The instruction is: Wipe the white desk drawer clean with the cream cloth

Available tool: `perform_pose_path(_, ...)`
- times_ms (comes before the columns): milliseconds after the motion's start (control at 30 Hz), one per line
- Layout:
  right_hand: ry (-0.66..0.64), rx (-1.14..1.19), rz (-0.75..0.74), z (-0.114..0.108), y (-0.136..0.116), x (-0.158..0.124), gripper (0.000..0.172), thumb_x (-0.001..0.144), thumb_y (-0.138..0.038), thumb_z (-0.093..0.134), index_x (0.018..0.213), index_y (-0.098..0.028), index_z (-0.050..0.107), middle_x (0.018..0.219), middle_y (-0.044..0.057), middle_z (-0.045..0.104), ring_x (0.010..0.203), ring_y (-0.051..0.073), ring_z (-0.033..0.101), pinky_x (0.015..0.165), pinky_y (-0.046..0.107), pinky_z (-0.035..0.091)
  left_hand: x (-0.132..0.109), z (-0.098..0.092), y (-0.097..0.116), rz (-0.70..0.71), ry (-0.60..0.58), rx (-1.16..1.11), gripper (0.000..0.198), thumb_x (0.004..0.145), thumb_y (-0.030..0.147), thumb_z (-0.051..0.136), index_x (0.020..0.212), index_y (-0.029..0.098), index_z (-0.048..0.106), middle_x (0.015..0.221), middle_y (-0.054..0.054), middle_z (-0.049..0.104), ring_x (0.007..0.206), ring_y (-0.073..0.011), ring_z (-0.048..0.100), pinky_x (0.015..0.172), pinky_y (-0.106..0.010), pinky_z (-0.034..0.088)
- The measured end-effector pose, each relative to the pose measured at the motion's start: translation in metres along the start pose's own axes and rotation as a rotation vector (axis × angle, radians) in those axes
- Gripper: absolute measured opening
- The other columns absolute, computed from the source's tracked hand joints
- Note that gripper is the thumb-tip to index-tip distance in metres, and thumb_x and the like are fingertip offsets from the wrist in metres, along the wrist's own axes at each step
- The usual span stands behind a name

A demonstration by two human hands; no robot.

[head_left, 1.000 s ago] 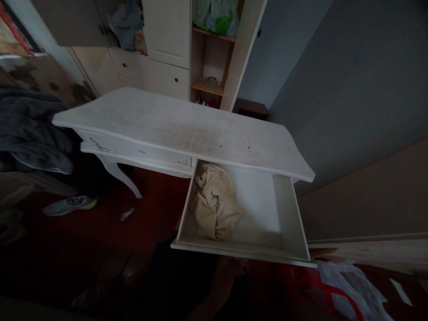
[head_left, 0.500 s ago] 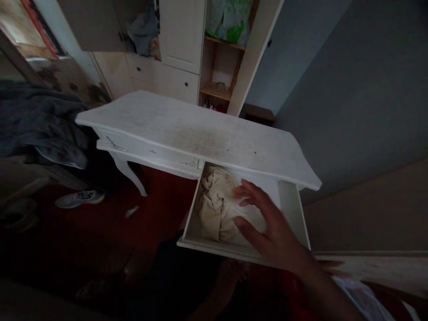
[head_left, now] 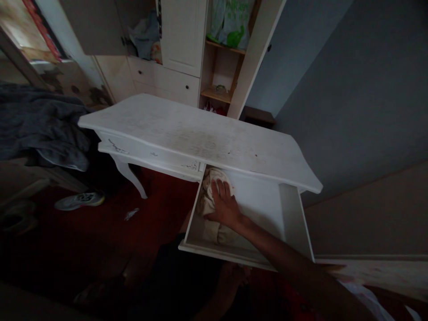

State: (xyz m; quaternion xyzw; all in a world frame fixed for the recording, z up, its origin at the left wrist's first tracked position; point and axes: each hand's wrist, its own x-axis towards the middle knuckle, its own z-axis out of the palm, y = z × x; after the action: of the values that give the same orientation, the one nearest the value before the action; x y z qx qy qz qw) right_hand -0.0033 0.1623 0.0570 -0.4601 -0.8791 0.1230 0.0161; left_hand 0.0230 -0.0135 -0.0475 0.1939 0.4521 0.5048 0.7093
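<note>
A crumpled beige cloth lies along the left side of a pulled-out white drawer. On top of the cloth rests my right hand, its fingers stretched out and a little apart; the hand covers part of the cloth. The drawer belongs to a white desk with a dark worn patch on its top. My left hand is low, just below the drawer's front edge, in deep shadow; its fingers are too dark to make out.
A grey garment is heaped at the left. On the red-brown floor lie a shoe and a small whitish scrap. Behind the desk stands a cabinet with open shelves holding a white-green bag. A grey wall rises at the right.
My right hand has moved left and down from above the drawer onto the cloth. The cloth is now bunched closer to the drawer's left side.
</note>
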Motion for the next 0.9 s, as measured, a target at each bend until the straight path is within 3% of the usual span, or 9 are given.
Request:
perform_pose_path(133,0.129,0.005,-0.052,-0.007,0.021,-0.002,0.095,0.069,-0.015,0.077,0.152,-0.021,0.032,0.144,0.018,0.048,0.134,0.035,0.042,0.097,0.049,0.051,0.000,-0.002,-0.001,0.036,-0.037,0.001,0.060,0.060,0.071,0.074,0.078,0.013,0.069,0.069,-0.003,0.065,0.058,-0.0120,0.051,0.057,-0.026,0.038)
perform_pose_path(333,0.269,0.450,-0.086,-0.061,0.047,-0.008,0.062,0.066,-0.023,0.076,0.125,-0.019,0.057,0.114,0.010,0.070,0.100,0.027,0.067,0.092,0.042,0.054,0.002,-0.003,-0.004,0.042,-0.041,0.004,0.065,0.059,0.075,0.073,0.078,0.013,0.068,0.067,-0.003,0.064,0.058,-0.0120,0.052,0.057,-0.026,0.038)
perform_pose_path(400,0.401,0.574,-0.121,-0.093,0.053,-0.009,0.063,0.064,-0.025,0.077,0.123,-0.019,0.057,0.112,0.008,0.071,0.096,0.026,0.068,0.089,0.041,0.054,0.003,-0.003,-0.003,0.033,-0.052,0.009,0.066,0.059,0.076,0.073,0.076,0.013,0.068,0.064,-0.002,0.062,0.057,-0.0117,0.051,0.057,-0.025,0.037)
perform_pose_path(500,0.745,0.611,-0.173,-0.146,0.062,-0.002,0.066,0.065,-0.032,0.079,0.125,-0.018,0.056,0.116,0.010,0.069,0.102,0.027,0.066,0.092,0.043,0.052,0.004,-0.002,-0.002,0.032,-0.064,-0.013,0.067,0.055,0.078,0.073,0.074,0.014,0.068,0.064,-0.001,0.061,0.056,-0.0106,0.049,0.056,-0.025,0.036)
perform_pose_path(600,1.047,0.444,-0.219,-0.184,0.077,0.012,0.075,0.070,-0.034,0.077,0.138,-0.023,0.046,0.129,0.010,0.062,0.112,0.027,0.062,0.101,0.047,0.048,0.005,-0.003,-0.004,0.038,-0.066,-0.020,0.067,0.055,0.077,0.074,0.075,0.014,0.068,0.066,-0.001,0.063,0.055,-0.0103,0.049,0.054,-0.025,0.036)
perform_pose_path(667,1.122,0.232,-0.198,-0.191,0.092,0.024,0.078,0.075,-0.033,0.073,0.144,-0.027,0.038,0.137,0.010,0.055,0.124,0.029,0.054,0.108,0.050,0.042,0.005,-0.005,-0.007,0.047,-0.070,-0.006,0.065,0.057,0.076,0.074,0.076,0.014,0.069,0.069,-0.002,0.064,0.057,-0.0107,0.050,0.055,-0.025,0.036)
perform_pose_path(733,1.016,0.022,-0.150,-0.182,0.111,0.037,0.082,0.076,-0.029,0.070,0.148,-0.020,0.033,0.142,0.014,0.049,0.133,0.032,0.044,0.113,0.053,0.036,0.005,-0.007,-0.009,0.053,-0.071,0.011,0.064,0.060,0.075,0.073,0.077,0.014,0.069,0.069,-0.002,0.064,0.058,-0.0109,0.051,0.056,-0.025,0.037)
perform_pose_path(833,0.517,-0.063,-0.173,-0.153,0.138,0.055,0.079,0.079,-0.032,0.065,0.149,-0.014,0.034,0.145,0.019,0.048,0.135,0.034,0.042,0.112,0.053,0.038,0.005,-0.009,-0.009,0.051,-0.059,0.033,0.064,0.060,0.075,0.073,0.076,0.014,0.068,0.066,-0.001,0.062,0.058,-0.0111,0.050,0.056,-0.025,0.038)
perform_pose_path(900,0.413,-0.016,-0.204,-0.136,0.151,0.064,0.079,0.084,-0.041,0.060,0.152,-0.013,0.030,0.151,0.019,0.043,0.140,0.034,0.036,0.116,0.055,0.031,0.004,-0.010,-0.008,0.048,-0.058,0.045,0.065,0.059,0.075,0.074,0.077,0.014,0.068,0.066,-0.001,0.062,0.058,-0.0111,0.050,0.056,-0.025,0.038)
